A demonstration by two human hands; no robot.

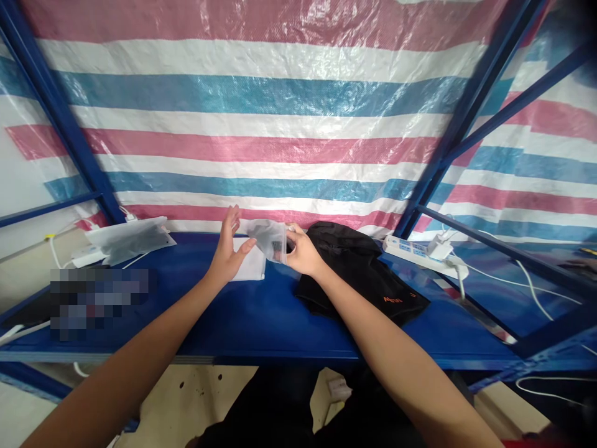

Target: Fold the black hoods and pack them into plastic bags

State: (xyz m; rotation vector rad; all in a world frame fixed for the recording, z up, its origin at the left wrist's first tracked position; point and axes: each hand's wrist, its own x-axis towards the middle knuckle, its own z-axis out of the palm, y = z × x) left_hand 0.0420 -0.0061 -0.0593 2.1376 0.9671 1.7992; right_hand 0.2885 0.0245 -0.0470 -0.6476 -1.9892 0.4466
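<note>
My right hand (pixel 301 250) grips a small translucent plastic bag (pixel 268 238) by its right edge, above the blue table. Something dark shows near the fingers, but I cannot make out what it is. To the left of the bag, my left hand (pixel 232 249) is open, fingers raised and thumb reaching towards the bag. Below and behind that hand, a flat whitish zip pouch (pixel 252 266) lies on the table, partly covered by the hand. Just right of my right hand lies a crumpled black cloth item (pixel 359 274) with small orange lettering, partly hidden by my forearm.
The blue tabletop (pixel 261 323) stands between blue metal posts (pixel 448 143), before a striped plastic sheet (pixel 261 143). A white power strip (pixel 420 254) with plugs and cables lies at right. Another translucent bag (pixel 133 239) leans at left, near a blurred-out patch.
</note>
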